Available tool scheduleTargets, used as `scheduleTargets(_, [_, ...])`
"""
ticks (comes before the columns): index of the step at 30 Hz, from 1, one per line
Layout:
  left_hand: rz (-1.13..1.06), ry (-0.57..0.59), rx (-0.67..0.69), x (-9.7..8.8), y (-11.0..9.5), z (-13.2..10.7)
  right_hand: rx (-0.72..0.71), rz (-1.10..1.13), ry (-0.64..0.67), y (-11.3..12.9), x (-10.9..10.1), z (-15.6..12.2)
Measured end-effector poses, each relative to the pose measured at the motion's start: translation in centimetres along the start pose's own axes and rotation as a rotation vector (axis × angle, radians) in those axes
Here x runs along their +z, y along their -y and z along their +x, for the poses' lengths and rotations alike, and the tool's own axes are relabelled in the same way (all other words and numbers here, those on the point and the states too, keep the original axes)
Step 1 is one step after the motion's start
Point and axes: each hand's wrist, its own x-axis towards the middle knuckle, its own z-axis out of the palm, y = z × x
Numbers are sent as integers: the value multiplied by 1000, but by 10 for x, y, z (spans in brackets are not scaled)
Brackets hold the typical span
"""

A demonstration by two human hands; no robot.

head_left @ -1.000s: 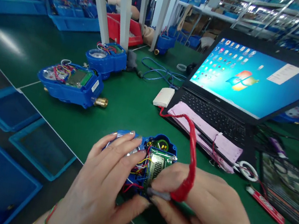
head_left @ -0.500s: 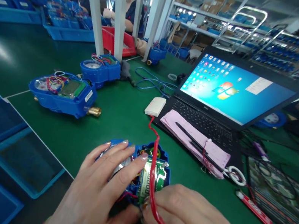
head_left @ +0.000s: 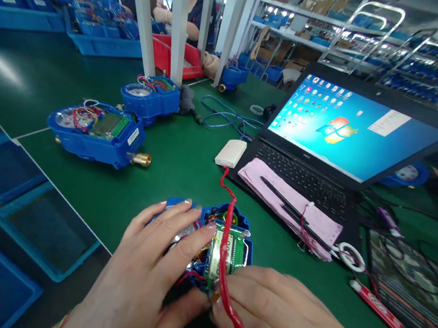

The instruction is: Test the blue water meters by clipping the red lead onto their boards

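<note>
Mid-job I'd say: blue meter (head_left: 215, 252) uncovered on table (head_left: 181, 149) near laptop (head_left: 328, 118), display board (head_left: 239, 250) sitting in it, left hand (head_left: 154, 257) clasps the meter, right hand (head_left: 281, 316) bunched at its near edge by red cable (head_left: 226, 239), can't tell what it grips or what remains

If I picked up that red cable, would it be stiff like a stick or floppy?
Probably bendy: the red cable has small bends near the white box and curves across the blue meter under the left hand. It may flex less at its lower end, where it looks thicker. A tug might drag the white box, since the cable reaches it.
</note>
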Motion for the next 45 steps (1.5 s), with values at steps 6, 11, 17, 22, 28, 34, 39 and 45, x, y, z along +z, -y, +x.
scheduleTargets(6, [-26, 11, -25, -3, -5, 1, -125, 47, 99, -11, -8, 5])
scheduleTargets(11, [-17, 22, -19, -3, -6, 1, -52, 60, 37, -11, -13, 9])
scheduleTargets(17, [-19, -3, -1, -3, -5, -1, 0, 130, 39, -6, -11, 11])
scheduleTargets(22, [-32, -15, 10, -2, -5, -2, 27, 200, 73, -8, -9, 14])
scheduleTargets(28, [-28, -20, 1, -1, -4, -1, 8, 189, 89, -8, -7, 15])
scheduleTargets(34, [-20, -28, 13, 0, -3, -3, -28, 153, 97, -9, -8, 16])
scheduleTargets(39, [-29, -22, -5, 0, -4, -2, -38, 141, 119, -9, -7, 17])
scheduleTargets(45, [-62, -50, -49, -1, -5, 1, -21, 73, 172, -6, -9, 14])
